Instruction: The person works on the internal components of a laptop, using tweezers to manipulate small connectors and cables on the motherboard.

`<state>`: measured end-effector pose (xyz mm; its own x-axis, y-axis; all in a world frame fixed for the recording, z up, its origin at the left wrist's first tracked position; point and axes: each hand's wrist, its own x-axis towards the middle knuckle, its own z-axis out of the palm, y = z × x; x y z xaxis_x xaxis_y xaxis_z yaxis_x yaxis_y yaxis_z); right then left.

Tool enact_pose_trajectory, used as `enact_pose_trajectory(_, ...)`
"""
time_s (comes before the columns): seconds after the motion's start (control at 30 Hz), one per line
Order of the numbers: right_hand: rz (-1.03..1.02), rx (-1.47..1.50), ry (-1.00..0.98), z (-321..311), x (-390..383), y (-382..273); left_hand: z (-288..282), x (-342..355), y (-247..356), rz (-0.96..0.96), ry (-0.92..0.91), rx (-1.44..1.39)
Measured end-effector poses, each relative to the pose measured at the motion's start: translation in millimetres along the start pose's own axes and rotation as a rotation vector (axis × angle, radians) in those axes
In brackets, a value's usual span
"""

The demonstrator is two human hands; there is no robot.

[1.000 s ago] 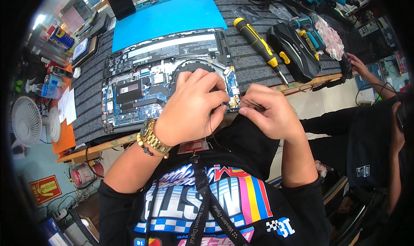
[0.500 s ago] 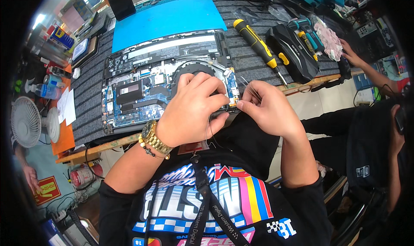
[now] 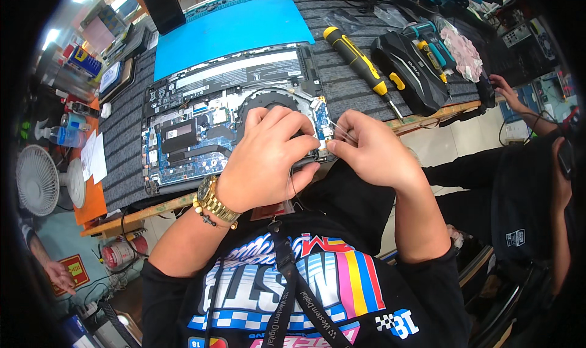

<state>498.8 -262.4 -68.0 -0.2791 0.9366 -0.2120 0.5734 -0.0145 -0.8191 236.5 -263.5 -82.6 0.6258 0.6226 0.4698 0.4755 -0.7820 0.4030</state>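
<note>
Opened laptop (image 3: 226,121) at the near edge of the bench (image 3: 163,207), insides bare: long black battery (image 3: 235,73), blue circuit board (image 3: 201,166), round dark fan (image 3: 268,97); left hand (image 3: 268,149) over its fan side, fingers curled, cannot tell if clamped on anything; right hand (image 3: 379,154) at its right edge, fingers pinched on a thin metal tool (image 3: 345,132); ridged grey mat (image 3: 125,168) beneath; blue mat (image 3: 238,27) beyond; white desk fan (image 3: 38,180) at left; spray bottle (image 3: 68,136) nearby, contents unclear.
</note>
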Motion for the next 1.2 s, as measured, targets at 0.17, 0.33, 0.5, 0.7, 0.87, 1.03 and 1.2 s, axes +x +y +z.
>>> enact_pose_trajectory(0.17,0.016,-0.025,-0.04,-2.6,5.9,0.6,-0.4,0.4,1.2,-0.001,-0.004,0.003)
enact_pose_trajectory(0.33,0.046,0.051,-0.092,-5.2,9.0,9.5,-1.5,0.6,5.4,-0.021,-0.002,0.017)
enact_pose_trajectory(0.5,0.058,0.22,-0.133,-5.3,5.2,19.4,-3.4,-2.9,12.1,-0.046,0.003,0.027)
enact_pose_trajectory(0.7,0.056,0.187,-0.114,-7.7,3.4,18.7,-0.1,-6.2,15.9,-0.021,0.007,0.074)
enact_pose_trajectory(0.87,0.088,0.156,-0.129,-9.3,3.1,9.6,3.9,-8.6,16.2,0.013,0.011,0.115)
enact_pose_trajectory(1.03,0.135,0.159,-0.15,-10.7,1.2,7.1,4.1,-10.0,15.4,0.015,-0.016,0.123)
enact_pose_trajectory(1.2,0.063,0.13,-0.091,-3.9,0.7,9.4,4.5,-8.6,15.1,0.03,-0.017,0.129)
